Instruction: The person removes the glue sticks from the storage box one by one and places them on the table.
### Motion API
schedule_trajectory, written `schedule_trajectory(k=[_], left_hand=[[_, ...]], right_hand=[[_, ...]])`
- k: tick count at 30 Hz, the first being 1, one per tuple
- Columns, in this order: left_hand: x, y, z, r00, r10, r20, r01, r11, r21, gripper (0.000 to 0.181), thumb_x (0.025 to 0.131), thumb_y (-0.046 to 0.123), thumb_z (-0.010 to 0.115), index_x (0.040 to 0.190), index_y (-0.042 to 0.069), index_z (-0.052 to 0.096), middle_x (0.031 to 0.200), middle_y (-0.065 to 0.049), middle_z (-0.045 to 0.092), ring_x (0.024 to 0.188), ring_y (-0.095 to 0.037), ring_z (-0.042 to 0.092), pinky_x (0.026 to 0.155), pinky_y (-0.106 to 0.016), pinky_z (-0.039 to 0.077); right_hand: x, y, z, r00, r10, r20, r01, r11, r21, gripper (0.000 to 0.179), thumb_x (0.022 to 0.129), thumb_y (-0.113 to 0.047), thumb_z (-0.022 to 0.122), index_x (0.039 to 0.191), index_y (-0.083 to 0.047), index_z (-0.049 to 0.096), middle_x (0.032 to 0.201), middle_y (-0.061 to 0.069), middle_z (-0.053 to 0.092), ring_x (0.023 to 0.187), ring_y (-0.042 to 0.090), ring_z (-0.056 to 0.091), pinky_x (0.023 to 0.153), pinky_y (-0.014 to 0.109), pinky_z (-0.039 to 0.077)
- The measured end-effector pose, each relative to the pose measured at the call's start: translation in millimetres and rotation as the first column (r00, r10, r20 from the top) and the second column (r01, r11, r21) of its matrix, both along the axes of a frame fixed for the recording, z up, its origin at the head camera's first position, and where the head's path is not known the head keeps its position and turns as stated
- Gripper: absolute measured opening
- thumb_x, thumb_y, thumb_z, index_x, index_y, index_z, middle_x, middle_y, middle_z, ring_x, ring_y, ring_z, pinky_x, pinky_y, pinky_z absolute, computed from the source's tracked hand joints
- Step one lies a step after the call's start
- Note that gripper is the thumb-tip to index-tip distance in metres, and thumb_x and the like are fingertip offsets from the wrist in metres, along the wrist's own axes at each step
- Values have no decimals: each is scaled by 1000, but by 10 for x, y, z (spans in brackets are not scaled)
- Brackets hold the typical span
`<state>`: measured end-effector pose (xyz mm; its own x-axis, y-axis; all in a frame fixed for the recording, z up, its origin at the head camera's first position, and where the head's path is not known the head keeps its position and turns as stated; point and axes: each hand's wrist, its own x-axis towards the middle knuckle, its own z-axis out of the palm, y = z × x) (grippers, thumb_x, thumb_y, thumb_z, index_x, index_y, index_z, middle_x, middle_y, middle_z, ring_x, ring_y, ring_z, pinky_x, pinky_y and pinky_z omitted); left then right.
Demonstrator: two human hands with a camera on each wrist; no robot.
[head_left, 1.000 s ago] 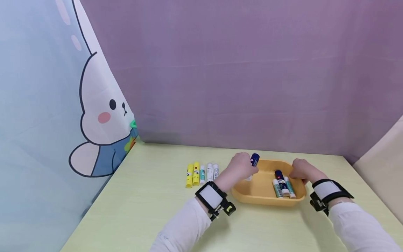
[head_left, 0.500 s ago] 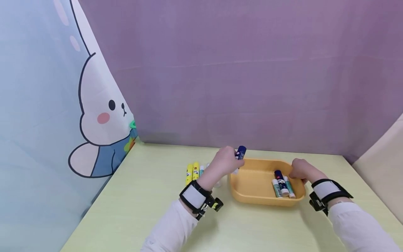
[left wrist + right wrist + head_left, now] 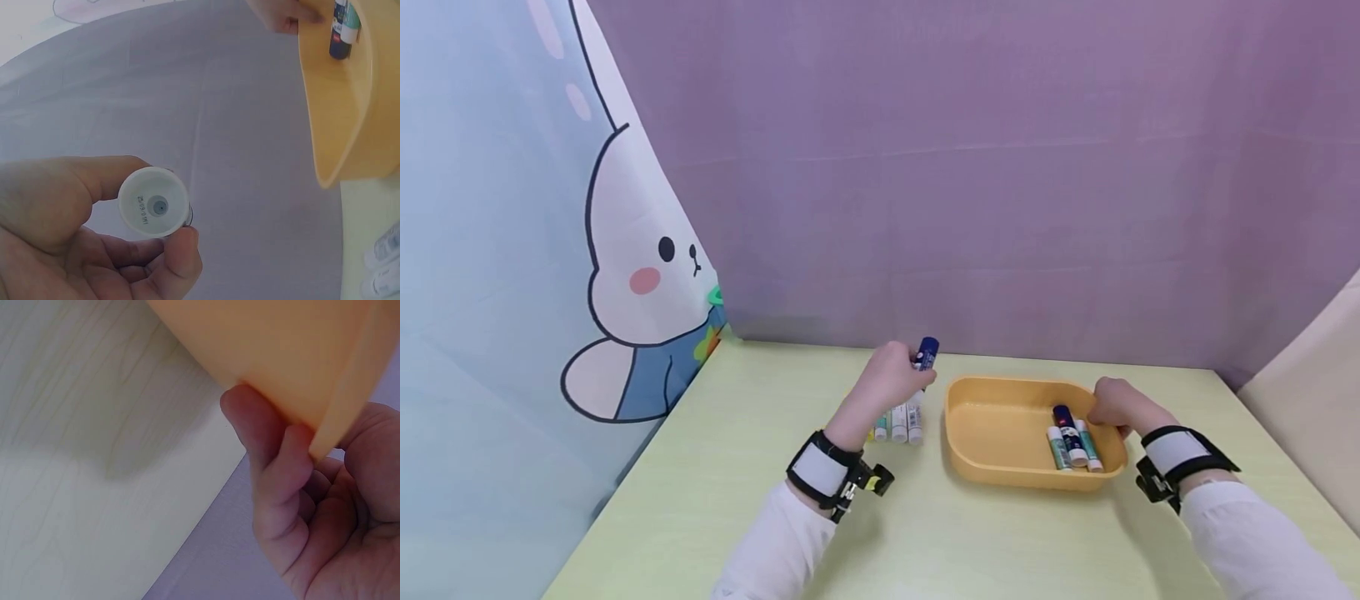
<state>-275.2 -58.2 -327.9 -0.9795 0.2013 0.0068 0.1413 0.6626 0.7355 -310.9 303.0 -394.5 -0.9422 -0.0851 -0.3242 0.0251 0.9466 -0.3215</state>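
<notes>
My left hand (image 3: 886, 382) holds a glue stick (image 3: 928, 353) with a navy cap, tilted in the air above the back of a row of glue sticks. In the left wrist view, thumb and fingers pinch it, and its round white base (image 3: 153, 201) faces the camera. White glue sticks (image 3: 914, 422) and a teal-and-white one (image 3: 881, 428) show below that hand; the yellow ones are almost wholly hidden behind it. My right hand (image 3: 1120, 405) grips the right rim of an orange plastic tray (image 3: 992, 427), thumb on one side of the wall and fingers on the other.
Inside the tray, at its right end, lie a navy-and-white glue stick (image 3: 1070, 435) and two teal-and-white ones, one of them (image 3: 1058, 448) at the left. The tray stands on a pale green table (image 3: 1000, 542). A purple cloth (image 3: 970, 183) hangs behind the table's back edge.
My left hand has carried the navy-capped glue stick left, from over the tray's left side to above the row, and slightly upward in view. The right hand stays on the tray.
</notes>
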Motion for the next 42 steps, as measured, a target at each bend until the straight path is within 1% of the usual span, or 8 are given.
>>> schedule_trajectory(k=[4, 9, 15, 19, 23, 32, 36, 42], left_hand=[[-1, -121, 2, 999, 31, 11, -31, 999, 8, 29, 86, 24, 67, 102, 1, 63, 86, -7, 64, 67, -17, 59, 55, -26, 48], [4, -310, -47, 996, 86, 26, -86, 996, -18, 39, 87, 27, 66, 113, 0, 60, 95, -11, 64, 72, -18, 59, 56, -25, 49], [-7, -566, -149, 988, 153, 39, -150, 986, -70, 31, 86, 26, 66, 102, 0, 61, 84, -9, 62, 64, -17, 56, 50, -24, 44], [-23, -708, -220, 980, 194, 47, -187, 975, -121, 32, 87, 26, 66, 102, 0, 59, 85, -10, 61, 68, -18, 56, 51, -24, 44], [-44, -814, -295, 974, 221, 57, -211, 967, -143, 35, 86, 26, 67, 105, -2, 58, 87, -11, 61, 71, -19, 57, 54, -24, 46], [-74, -958, -463, 968, 241, 70, -228, 960, -161, 37, 86, 26, 67, 106, -4, 57, 88, -12, 60, 73, -21, 57, 55, -26, 46], [-78, -974, -522, 967, 244, 73, -229, 958, -172, 36, 86, 24, 67, 105, -5, 57, 88, -13, 60, 73, -21, 56, 55, -26, 46], [-114, -986, -646, 958, 269, 97, -246, 948, -202, 34, 87, 23, 66, 104, -5, 58, 87, -13, 60, 73, -21, 57, 56, -27, 48]], right_hand=[[13, 5, 2, 1000, -4, 1, 4, 1000, -5, 17, 77, -3, 58, 84, 12, 51, 70, 15, 59, 49, 17, 61, 46, 30, 53], [19, -1, 0, 1000, -7, 6, 7, 1000, -3, 18, 78, -4, 58, 85, 12, 51, 71, 15, 59, 49, 17, 61, 47, 30, 53], [23, -15, 0, 1000, -20, 13, 20, 1000, -1, 16, 80, -4, 58, 84, 10, 51, 71, 15, 58, 49, 17, 61, 47, 30, 53], [24, -18, -3, 999, -31, 16, 31, 1000, -4, 15, 80, -3, 58, 84, 10, 51, 71, 15, 58, 49, 17, 61, 48, 30, 53], [29, -19, 6, 999, -34, 17, 34, 999, -5, 15, 79, -3, 57, 83, 10, 51, 71, 15, 58, 49, 17, 61, 47, 30, 53], [52, -26, 25, 999, -26, 19, 26, 1000, 0, 15, 80, -3, 57, 84, 10, 52, 71, 14, 58, 50, 17, 60, 48, 29, 53], [53, -28, 31, 999, -29, 23, 29, 1000, -1, 15, 81, -3, 57, 84, 10, 51, 72, 15, 58, 50, 17, 61, 48, 29, 54], [47, -25, 27, 1000, -25, 18, 26, 1000, -6, 14, 80, -3, 57, 83, 10, 51, 72, 14, 58, 50, 17, 61, 48, 29, 53]])
